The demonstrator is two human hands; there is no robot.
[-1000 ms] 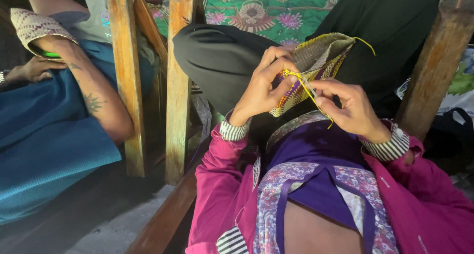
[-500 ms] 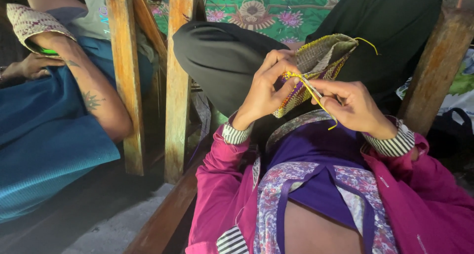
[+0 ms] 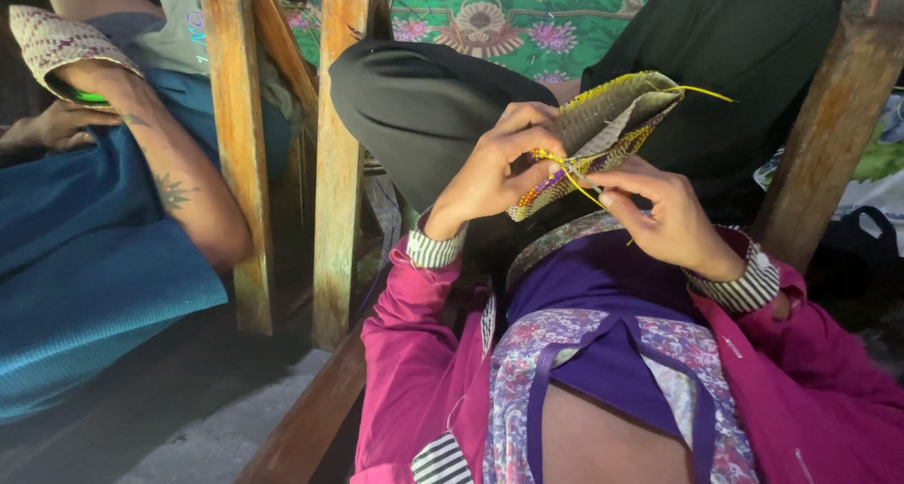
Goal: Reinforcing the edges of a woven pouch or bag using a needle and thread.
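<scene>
1. Second woven piece: pale patterned weave at far left, carried on another person's forearm, which rests on blue cloth. That person's hand lies in shadow further left. Well apart from the work.

2. Wooden posts: two upright worn timbers standing between the neighbour and the worker; a third leans at far right.

3. Left hand: fingers curled together, thumb and fingertips pinching the lower edge of the woven pouch and pressing it against the raised knee in black cloth. Judgement: this hand serves best as a clamp, gripping just beside the working point so the edge does not flex as each strand is drawn tight.

4. Woven pouch: small flat piece in yellow, purple and pale strips, held in the air between both hands above the lap, tilted, with its open mouth toward the upper right. A loose strand end sticks out at the top right.

5. Yellow strand: thin strip running from the pouch edge down toward the right fingers. Judgement: keep it flat and untwisted, pull along the edge line and not outward, so the border lies even.

6. Right hand: fingers bent inward, fingertips pinching the yellow strand just beside the pouch edge. Judgement: short pulls with steady tension suit this step.
</scene>
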